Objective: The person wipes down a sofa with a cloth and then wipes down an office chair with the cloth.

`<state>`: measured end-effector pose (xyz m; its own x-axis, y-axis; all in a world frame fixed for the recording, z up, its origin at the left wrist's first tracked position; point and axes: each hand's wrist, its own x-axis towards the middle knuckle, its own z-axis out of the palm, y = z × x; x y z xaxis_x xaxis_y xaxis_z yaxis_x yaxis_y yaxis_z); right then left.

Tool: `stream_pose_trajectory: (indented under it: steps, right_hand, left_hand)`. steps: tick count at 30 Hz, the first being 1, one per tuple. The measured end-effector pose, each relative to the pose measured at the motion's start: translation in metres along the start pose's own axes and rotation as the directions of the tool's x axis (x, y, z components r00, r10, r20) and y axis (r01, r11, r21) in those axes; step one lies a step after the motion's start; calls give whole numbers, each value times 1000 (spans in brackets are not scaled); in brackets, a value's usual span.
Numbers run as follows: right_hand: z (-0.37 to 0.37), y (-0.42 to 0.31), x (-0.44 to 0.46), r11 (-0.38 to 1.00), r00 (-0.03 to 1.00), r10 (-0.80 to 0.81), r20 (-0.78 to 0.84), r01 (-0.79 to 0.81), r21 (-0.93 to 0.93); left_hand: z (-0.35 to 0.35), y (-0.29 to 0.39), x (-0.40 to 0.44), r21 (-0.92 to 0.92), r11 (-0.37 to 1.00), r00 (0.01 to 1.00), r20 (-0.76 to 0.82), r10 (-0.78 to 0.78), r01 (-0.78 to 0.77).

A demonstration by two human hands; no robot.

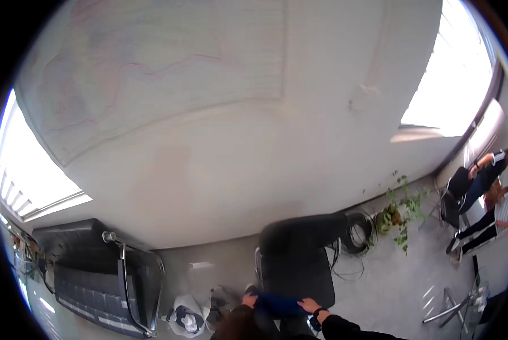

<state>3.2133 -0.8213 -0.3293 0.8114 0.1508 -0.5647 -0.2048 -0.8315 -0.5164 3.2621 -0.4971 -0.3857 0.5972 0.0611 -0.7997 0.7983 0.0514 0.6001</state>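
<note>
A dark blue cloth (279, 305) is stretched between my two hands at the bottom of the head view. My left hand (249, 300) is closed on its left end. The right end is gripped by my right hand (309, 306), with a dark band on that wrist. Just beyond the cloth stands a black chair (296, 271) with a dark seat and metal frame. To the left on the floor lies a white bag (188, 318) with something dark and white in it.
A black sofa (95, 283) with chrome arms stands at left. Coiled cables (358, 232) and a green plant (400, 215) are along the wall, right of the chair. People (492, 181) are at the far right, near a glass table (474, 309).
</note>
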Motion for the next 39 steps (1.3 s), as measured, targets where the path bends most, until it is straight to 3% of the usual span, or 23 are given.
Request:
stream_pose_trajectory:
  steps: [1, 2, 3, 4, 5, 6, 7, 8, 9, 10, 11, 13, 15, 18, 20, 22, 24, 26, 28, 30, 34, 39]
  right_hand:
    - [-20, -3, -7, 998, 999, 17, 46, -14, -67]
    - [0, 37, 10, 972, 992, -110, 59, 120, -201]
    - [-42, 12, -16, 974, 997, -69, 32, 74, -213]
    - [-48, 21, -19, 947, 962, -216, -168, 165, -274]
    - [-66, 21, -31, 926, 915, -294, -276, 202, -318]
    - [-66, 34, -27, 978, 894, -192, -404, 142, -151]
    - [-83, 30, -34, 978, 792, -185, -581, 204, -34]
    - [-103, 25, -38, 976, 780, -153, -607, 215, 29]
    - [-59, 53, -57, 972, 748, -145, -647, 231, 49]
    - [-134, 28, -41, 966, 675, -198, -710, 257, -26]
    - [-150, 26, -38, 949, 654, -207, -727, 316, 14]
    - [-161, 29, -35, 948, 653, -234, -721, 317, -21]
    - [-152, 37, -31, 958, 674, -220, -705, 286, -25]
    - [-93, 76, -17, 971, 735, -210, -645, 236, -47]
    - [-37, 100, -9, 978, 785, -197, -587, 202, -58]
    - [19, 125, -10, 990, 868, -144, -476, 126, -71]
    - [77, 142, -19, 996, 951, -80, -297, 68, -48]
    - [93, 124, -29, 998, 937, -21, -348, 42, 52]
    - [102, 121, -21, 997, 950, -3, -312, 28, 76]
    - [114, 120, -7, 1000, 937, -18, -350, 16, -8]
    - [85, 137, 79, 975, 909, -174, -379, 103, -199]
    - [9, 159, 235, 926, 724, -317, -612, 99, -363]
  left_hand:
    - [2, -30, 35, 326, 885, 940, 50, 337, -334]
    - [30, -36, 48, 493, 870, 932, -316, 176, 3]
    - [29, -23, 17, 526, 714, 849, 29, 528, -462]
    - [48, -14, 5, 628, 566, 706, -36, 707, -534]
    - [57, -28, 38, 731, 657, 918, -115, 380, -181]
    - [63, 27, -16, 620, 632, 872, 199, 448, -465]
    - [75, 34, -18, 506, 556, 720, 215, 660, -660]
    - [101, 75, -65, 148, 744, 758, 101, 644, -652]
    - [99, 53, -91, 398, 725, 822, 168, 544, -561]
    - [123, 126, -106, 412, 626, 732, 177, 657, -662]
    - [128, 135, -110, 449, 531, 653, 174, 737, -719]
    - [134, 146, -119, 574, 276, 488, 253, 835, -771]
    - [138, 133, -115, 637, 246, 510, 270, 817, -731]
    - [133, 79, -79, 702, 236, 581, 302, 756, -672]
    - [122, 24, -38, 817, 79, 635, 379, 673, -571]
    - [123, -29, 5, 836, 84, 723, 413, 554, -542]
    - [132, -65, 4, 867, -104, 770, 483, 417, -487]
    - [141, -94, 3, 880, -9, 823, 447, 351, -474]
    - [162, -114, 16, 874, 25, 741, 395, 543, -485]
    - [171, -124, 21, 909, -107, 740, 393, 546, -403]
    - [178, -100, 73, 904, -196, 711, 422, 563, -380]
    - [210, -9, 200, 837, -312, 444, 512, 735, -449]
